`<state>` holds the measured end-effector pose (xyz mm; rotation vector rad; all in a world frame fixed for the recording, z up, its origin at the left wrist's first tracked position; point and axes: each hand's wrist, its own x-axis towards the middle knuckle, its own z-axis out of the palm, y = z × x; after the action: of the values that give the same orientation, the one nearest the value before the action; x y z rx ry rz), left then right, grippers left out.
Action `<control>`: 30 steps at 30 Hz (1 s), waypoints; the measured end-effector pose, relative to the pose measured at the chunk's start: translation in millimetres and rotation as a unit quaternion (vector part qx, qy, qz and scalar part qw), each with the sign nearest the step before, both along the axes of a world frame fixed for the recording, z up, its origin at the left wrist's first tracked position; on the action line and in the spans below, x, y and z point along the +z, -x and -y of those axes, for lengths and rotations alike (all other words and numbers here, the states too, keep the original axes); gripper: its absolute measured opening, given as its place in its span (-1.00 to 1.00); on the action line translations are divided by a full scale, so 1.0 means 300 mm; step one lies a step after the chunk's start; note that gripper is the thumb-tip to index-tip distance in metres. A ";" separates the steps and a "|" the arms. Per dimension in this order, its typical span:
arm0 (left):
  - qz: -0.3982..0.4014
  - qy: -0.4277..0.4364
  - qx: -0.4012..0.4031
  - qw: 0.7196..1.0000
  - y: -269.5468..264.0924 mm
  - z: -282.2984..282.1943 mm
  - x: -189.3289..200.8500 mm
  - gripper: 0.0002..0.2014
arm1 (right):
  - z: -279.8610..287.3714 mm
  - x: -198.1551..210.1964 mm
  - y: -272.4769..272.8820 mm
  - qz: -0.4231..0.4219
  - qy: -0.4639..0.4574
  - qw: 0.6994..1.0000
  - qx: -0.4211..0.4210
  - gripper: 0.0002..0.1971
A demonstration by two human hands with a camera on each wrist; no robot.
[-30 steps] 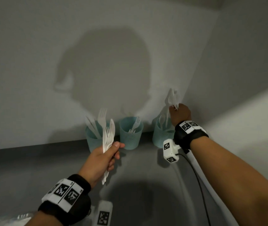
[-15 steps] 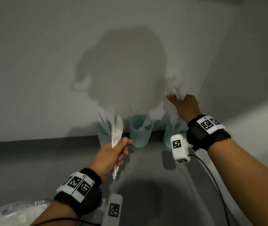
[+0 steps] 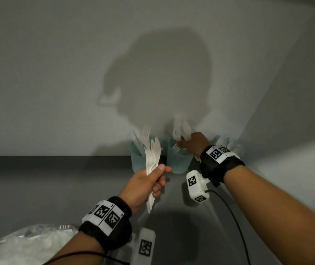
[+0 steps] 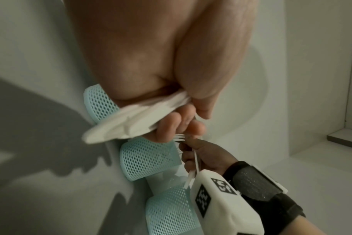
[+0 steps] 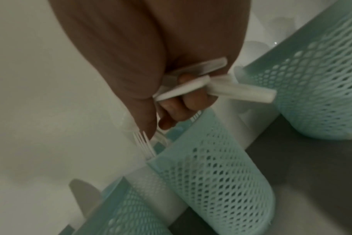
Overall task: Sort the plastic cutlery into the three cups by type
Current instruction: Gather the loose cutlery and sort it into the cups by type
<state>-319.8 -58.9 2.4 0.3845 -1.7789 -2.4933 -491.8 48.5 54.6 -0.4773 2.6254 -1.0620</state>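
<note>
Plastic cutlery, white, split between both hands. Left hand grips a fanned bundle upright, thumb clamped across the handles, in front of the left cup. Right hand holds several pieces pinched in curled fingers, over the middle cup, fork tines at its rim. Right cup just beside, mostly hidden behind that wrist. Three teal mesh cups in a row against the wall. Clear bag lower left.

Head view looks down from above; both wrist views sit close, sharing the perforated teal plastic middle cup at 12 o'clock.
</note>
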 end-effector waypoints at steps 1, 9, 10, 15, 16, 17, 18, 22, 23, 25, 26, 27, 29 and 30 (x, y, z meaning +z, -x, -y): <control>-0.002 -0.005 -0.005 1.000 -0.003 -0.001 0.001 -0.70 | -0.006 0.008 -0.002 -0.019 0.001 1.000 0.009 -0.65; -0.009 -0.044 -0.032 0.998 -0.027 -0.002 0.030 -0.67 | -0.044 0.114 -0.065 -0.083 0.061 0.995 0.019 -0.71; -0.010 -0.049 -0.037 0.998 -0.030 -0.005 0.034 -0.67 | -0.045 0.122 -0.088 -0.077 0.080 0.993 0.025 -0.71; -0.028 -0.060 -0.067 0.996 -0.048 -0.009 0.058 -0.66 | -0.071 0.114 -0.283 0.035 0.204 0.976 0.071 -0.79; -0.035 -0.054 -0.075 0.995 -0.054 -0.011 0.067 -0.64 | -0.082 0.106 -0.327 0.070 0.230 0.966 0.098 -0.80; -0.044 -0.048 -0.087 0.994 -0.062 -0.013 0.074 -0.62 | -0.090 0.095 -0.365 0.107 0.251 0.953 0.130 -0.79; -0.052 -0.045 -0.102 0.992 -0.071 -0.015 0.079 -0.62 | -0.096 0.084 -0.391 0.137 0.265 0.943 0.151 -0.76; -0.053 -0.036 -0.143 0.988 -0.110 -0.022 0.077 -0.68 | -0.108 0.067 -0.419 0.162 0.226 0.948 0.154 -0.76; -0.047 -0.030 -0.149 0.987 -0.117 -0.024 0.081 -0.71 | -0.107 0.070 -0.420 0.170 0.204 0.950 0.162 -0.76; -0.037 -0.023 -0.165 0.985 -0.131 -0.031 0.092 -0.76 | -0.108 0.080 -0.423 0.189 0.187 0.948 0.178 -0.79; -0.036 -0.020 -0.173 0.984 -0.137 -0.033 0.097 -0.77 | -0.106 0.086 -0.424 0.198 0.180 0.946 0.182 -0.80; -0.038 -0.016 -0.181 0.983 -0.143 -0.035 0.105 -0.78 | -0.104 0.091 -0.425 0.205 0.175 0.945 0.185 -0.82; -0.040 -0.009 -0.195 0.980 -0.150 -0.033 0.113 -0.81 | -0.101 0.094 -0.429 0.209 0.172 0.943 0.191 -0.84; -0.040 -0.008 -0.199 0.979 -0.152 -0.029 0.114 -0.83 | -0.099 0.095 -0.431 0.207 0.174 0.943 0.194 -0.84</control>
<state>-274.3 -50.1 36.6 -0.0849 -1.9706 -2.7280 -362.5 78.2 83.0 -0.7189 1.8860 -1.3200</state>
